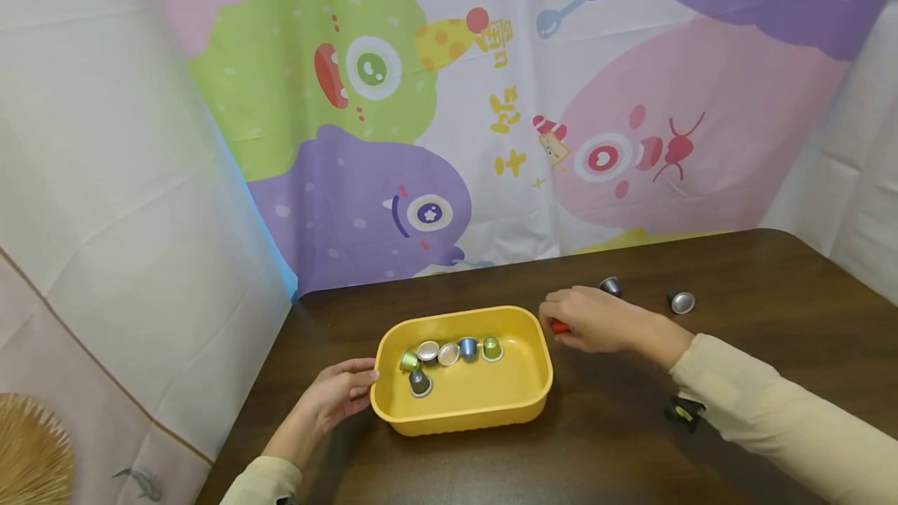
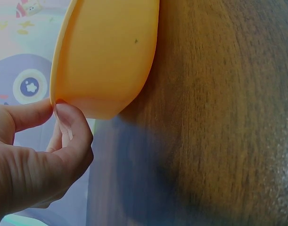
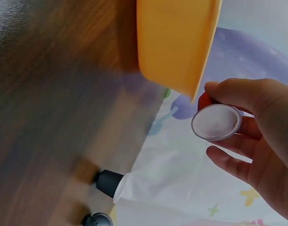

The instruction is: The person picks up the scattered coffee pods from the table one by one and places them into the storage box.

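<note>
Dark wooden table: left hand pinches yellow tub, right hand pinches red capsule

Left hand pinches the yellow tray rim (thumb and forefinger) over the wooden table

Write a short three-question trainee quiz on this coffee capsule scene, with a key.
1. True or false: the right hand holds a red capsule.
2. How many capsules lie inside the yellow tray?
3. What does the left hand touch? A) a loose capsule B) the tray's rim C) nothing

Key:
1. True; its foil end faces the right wrist camera.
2. Six.
3. B; thumb and finger pinch the rim in the left wrist view, while two grey capsules stay on the table.
</note>
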Tool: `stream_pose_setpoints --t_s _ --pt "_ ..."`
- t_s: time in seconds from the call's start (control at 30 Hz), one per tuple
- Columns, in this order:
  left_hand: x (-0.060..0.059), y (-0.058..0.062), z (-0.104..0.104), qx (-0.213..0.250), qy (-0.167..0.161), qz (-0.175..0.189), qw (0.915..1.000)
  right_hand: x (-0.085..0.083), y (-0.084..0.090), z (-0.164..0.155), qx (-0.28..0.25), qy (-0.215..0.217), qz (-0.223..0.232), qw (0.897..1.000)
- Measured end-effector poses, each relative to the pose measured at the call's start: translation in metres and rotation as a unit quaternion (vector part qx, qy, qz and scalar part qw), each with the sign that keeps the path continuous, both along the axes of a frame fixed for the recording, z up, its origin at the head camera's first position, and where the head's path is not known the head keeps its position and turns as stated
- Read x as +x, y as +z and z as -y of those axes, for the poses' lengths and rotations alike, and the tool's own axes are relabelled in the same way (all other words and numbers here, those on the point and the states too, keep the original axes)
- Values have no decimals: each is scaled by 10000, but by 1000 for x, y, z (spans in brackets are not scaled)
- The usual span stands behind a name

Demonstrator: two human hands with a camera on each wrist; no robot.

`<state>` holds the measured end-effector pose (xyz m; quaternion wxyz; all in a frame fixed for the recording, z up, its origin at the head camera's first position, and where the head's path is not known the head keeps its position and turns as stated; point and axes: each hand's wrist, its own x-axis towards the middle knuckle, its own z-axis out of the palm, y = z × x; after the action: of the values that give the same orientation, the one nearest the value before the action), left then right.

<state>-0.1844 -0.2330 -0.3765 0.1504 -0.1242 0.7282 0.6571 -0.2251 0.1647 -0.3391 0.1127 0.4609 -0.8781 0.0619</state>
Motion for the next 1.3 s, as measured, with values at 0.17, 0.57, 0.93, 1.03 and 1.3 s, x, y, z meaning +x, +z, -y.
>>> stream_pose_setpoints --t_s 0.17,0.57,0.93,1.03,1.3 --pt "0 0 -1 69 -12 -30 10000 -1 9 6 -17 60 -52 10000" --pt "-1 -1 -2 -83 72 44 9999 -4 23 28 190 201 -63 9996" --pt "0 0 -2 -40 50 49 10000 -15 34 53 581 61 493 9971" --pt "0 1 -2 -20 -4 26 10000 -18 37 61 725 38 611 9955" --pt "1 0 -3 -1 -68 39 10000 -22 45 83 912 129 775 9927"
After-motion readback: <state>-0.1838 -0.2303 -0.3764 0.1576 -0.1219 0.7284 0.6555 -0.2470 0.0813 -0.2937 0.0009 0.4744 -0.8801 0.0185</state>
